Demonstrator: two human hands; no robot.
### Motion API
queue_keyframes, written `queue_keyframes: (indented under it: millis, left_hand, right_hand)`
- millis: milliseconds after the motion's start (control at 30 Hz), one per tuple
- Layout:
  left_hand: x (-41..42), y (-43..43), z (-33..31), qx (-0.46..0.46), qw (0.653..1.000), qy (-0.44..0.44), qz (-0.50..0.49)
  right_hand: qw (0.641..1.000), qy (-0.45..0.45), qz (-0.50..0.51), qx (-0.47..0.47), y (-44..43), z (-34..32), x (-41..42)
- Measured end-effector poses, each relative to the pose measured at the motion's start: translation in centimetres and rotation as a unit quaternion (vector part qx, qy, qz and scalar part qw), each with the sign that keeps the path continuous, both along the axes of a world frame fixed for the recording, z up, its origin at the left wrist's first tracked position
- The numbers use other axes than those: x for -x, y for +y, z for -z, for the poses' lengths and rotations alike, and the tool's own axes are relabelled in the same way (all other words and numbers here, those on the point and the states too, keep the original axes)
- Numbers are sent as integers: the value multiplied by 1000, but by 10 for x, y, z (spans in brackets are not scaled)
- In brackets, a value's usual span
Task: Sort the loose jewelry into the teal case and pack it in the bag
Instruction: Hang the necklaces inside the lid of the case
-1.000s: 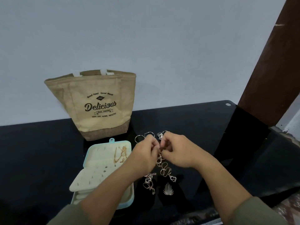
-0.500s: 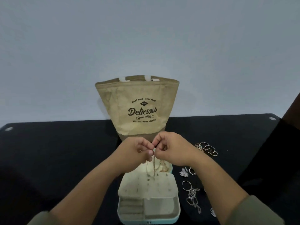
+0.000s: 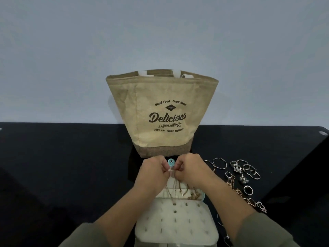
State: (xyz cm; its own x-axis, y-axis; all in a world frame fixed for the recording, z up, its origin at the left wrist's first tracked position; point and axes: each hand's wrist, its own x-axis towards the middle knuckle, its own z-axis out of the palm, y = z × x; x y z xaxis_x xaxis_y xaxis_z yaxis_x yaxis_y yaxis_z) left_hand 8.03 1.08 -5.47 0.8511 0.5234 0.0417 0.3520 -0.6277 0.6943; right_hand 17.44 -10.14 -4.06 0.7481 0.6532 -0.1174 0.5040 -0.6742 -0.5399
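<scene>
The teal case point(image 3: 203, 197) lies open on the black table, its cream earring panel point(image 3: 176, 221) facing me and its teal snap tab point(image 3: 170, 162) at the far end. My left hand point(image 3: 154, 172) and my right hand point(image 3: 191, 171) meet just below the tab, both pinching the top of a thin gold necklace point(image 3: 175, 190) that hangs over the case's lid lining beside other chains. Loose jewelry point(image 3: 240, 173), rings, hoops and a chain bracelet, lies to the right of the case. The tan bag point(image 3: 162, 113) stands open behind the case.
The black glass table point(image 3: 71, 166) runs to a pale wall behind the bag. A metal stud point(image 3: 323, 133) marks the table's far right corner. A few small pieces point(image 3: 227, 237) lie near the case's lower right side.
The view has swung from the jewelry pile to the case. Both hands carried the necklace over the open case and lowered it to the lid near the snap tab.
</scene>
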Motion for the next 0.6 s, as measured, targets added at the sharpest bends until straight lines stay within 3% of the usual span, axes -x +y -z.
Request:
queue_keyframes:
  millis: [233, 433, 600]
  left_hand:
    - [-3, -1, 6, -71, 996, -25, 41]
    - [-7, 4, 14, -68, 997, -39, 2]
    - [-10, 5, 11, -47, 999, -23, -15]
  right_hand:
    - [995, -83, -19, 47, 9, 10, 3]
    - [992, -124, -25, 16, 9, 16, 3]
    - [994, -105, -14, -33, 6, 16, 2]
